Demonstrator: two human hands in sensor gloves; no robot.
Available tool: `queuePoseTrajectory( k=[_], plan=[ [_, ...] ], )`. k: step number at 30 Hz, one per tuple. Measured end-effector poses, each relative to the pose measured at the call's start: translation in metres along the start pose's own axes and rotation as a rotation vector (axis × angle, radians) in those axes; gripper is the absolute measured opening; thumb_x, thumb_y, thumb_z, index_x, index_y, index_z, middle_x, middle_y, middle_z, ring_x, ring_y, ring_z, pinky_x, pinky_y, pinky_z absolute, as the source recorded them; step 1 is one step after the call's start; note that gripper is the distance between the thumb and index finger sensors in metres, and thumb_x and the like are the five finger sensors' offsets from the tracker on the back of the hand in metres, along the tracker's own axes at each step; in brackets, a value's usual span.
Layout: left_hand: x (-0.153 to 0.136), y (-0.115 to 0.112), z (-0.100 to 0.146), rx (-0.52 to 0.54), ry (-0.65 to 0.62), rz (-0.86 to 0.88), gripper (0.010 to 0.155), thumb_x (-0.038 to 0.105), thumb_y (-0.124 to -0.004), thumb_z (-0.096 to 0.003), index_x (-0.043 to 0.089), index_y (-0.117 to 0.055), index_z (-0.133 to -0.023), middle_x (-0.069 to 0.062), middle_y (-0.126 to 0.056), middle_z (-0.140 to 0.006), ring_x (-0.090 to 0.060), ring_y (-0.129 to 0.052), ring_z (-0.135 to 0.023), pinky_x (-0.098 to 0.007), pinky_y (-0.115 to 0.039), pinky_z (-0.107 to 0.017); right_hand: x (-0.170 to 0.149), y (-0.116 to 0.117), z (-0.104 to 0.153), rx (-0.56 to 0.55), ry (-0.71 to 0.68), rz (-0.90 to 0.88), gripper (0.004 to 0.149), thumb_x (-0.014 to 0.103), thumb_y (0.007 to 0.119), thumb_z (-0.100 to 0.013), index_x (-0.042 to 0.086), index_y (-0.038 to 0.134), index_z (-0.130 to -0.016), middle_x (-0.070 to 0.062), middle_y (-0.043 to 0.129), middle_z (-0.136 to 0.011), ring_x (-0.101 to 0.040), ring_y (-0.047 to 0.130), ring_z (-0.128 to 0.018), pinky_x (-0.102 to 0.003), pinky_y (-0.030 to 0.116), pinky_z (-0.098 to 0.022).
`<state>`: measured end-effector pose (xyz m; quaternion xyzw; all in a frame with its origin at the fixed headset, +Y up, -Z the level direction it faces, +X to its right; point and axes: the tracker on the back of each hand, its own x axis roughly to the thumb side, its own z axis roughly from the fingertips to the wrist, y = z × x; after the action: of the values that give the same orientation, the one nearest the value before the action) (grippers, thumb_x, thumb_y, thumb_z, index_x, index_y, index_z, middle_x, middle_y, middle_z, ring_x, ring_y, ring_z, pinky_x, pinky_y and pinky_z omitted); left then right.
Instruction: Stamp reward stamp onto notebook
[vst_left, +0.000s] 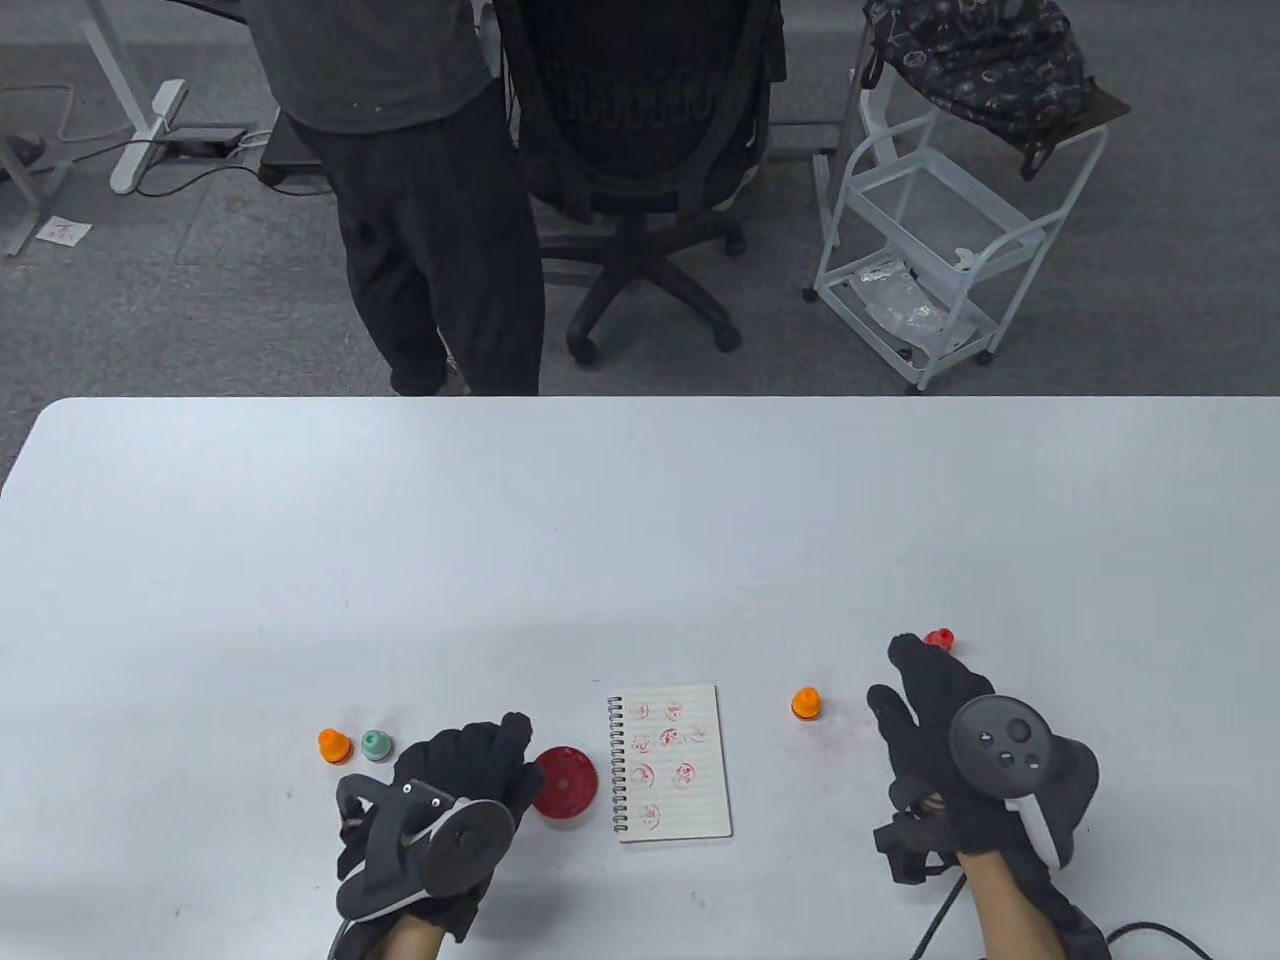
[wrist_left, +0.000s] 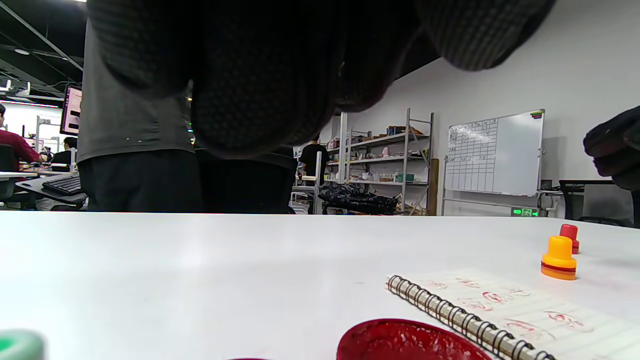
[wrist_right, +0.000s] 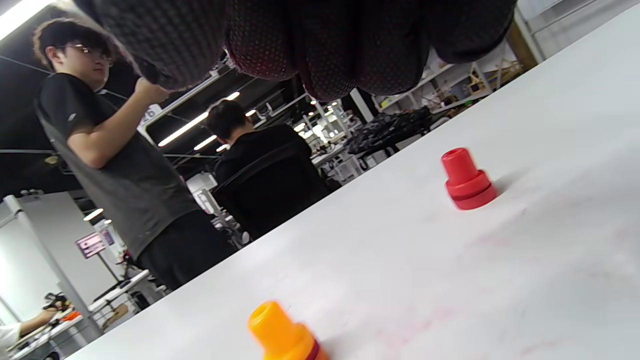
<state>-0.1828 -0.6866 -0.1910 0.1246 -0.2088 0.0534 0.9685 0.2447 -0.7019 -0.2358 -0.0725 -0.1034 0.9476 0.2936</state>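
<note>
- White table (vst_left: 640, 520) fills my view; beyond its far edge I see grey carpet, a person in dark clothes (vst_left: 420, 190) standing at the edge, a black office chair (vst_left: 640, 150) and a white wire cart (vst_left: 940, 230) with a dark patterned bag on top.
- Far left on the table I have an orange stamp (vst_left: 333, 745) with a pale green stamp (vst_left: 376, 745) just beside it, both upright.
- My left hand (vst_left: 450, 790) lies next, near the front edge, fingers loosely curled with nothing in them; its fingertips are close to the green stamp on one side and the ink pad on the other.
- Just right of that hand sits the round red ink pad (vst_left: 564, 783), open and face up; the left wrist view shows its wet red surface (wrist_left: 405, 342).
- Beside the pad lies the spiral notebook (vst_left: 670, 762), flat and open to a lined page, binding toward the pad, with several red stamp prints on it already.
- Right of the notebook a second orange stamp (vst_left: 805, 703) stands upright, apart from the page.
- My right hand (vst_left: 940, 740) hovers further right, fingers extended and relaxed, gripping nothing.
- At its fingertips stands the red stamp (vst_left: 939, 640), upright on the table; whether a finger touches it I cannot tell, and the right wrist view shows it standing free (wrist_right: 466, 180).
</note>
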Motion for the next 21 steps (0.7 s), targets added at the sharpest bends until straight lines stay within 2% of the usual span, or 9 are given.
queuePoseTrajectory(
  k=[5, 10, 21],
  plan=[
    [0.000, 0.000, -0.001, 0.009, -0.014, -0.005, 0.056, 0.046, -0.075, -0.0514, 0.011, -0.084, -0.095, -0.014, -0.094, -0.083, -0.033, -0.099, -0.058, -0.053, -0.080, -0.051, -0.013, -0.011, -0.015, -0.001, 0.076, 0.020, 0.062, 0.045, 0.077, -0.043, 0.023, 0.062, -0.099, -0.007, 0.065, -0.104, -0.040, 0.069, -0.094, -0.056, 0.061, -0.069],
    [0.002, -0.001, -0.001, 0.010, -0.028, 0.000, 0.058, 0.048, -0.075, -0.0512, 0.011, -0.084, -0.094, -0.014, -0.094, -0.084, -0.034, -0.098, -0.058, -0.053, -0.080, -0.051, -0.029, -0.009, -0.031, 0.024, 0.172, 0.068, 0.064, 0.046, 0.078, -0.043, 0.025, 0.059, -0.101, -0.005, 0.062, -0.107, -0.039, 0.066, -0.097, -0.056, 0.059, -0.071],
    [0.011, 0.001, -0.001, 0.016, -0.054, -0.037, 0.056, 0.047, -0.075, -0.0516, 0.011, -0.085, -0.094, -0.014, -0.094, -0.083, -0.034, -0.098, -0.058, -0.053, -0.080, -0.051, -0.060, 0.035, -0.070, 0.165, 0.482, 0.217, 0.075, 0.050, 0.082, -0.039, 0.029, 0.049, -0.104, 0.000, 0.056, -0.109, -0.035, 0.062, -0.101, -0.054, 0.058, -0.074]
  ],
)
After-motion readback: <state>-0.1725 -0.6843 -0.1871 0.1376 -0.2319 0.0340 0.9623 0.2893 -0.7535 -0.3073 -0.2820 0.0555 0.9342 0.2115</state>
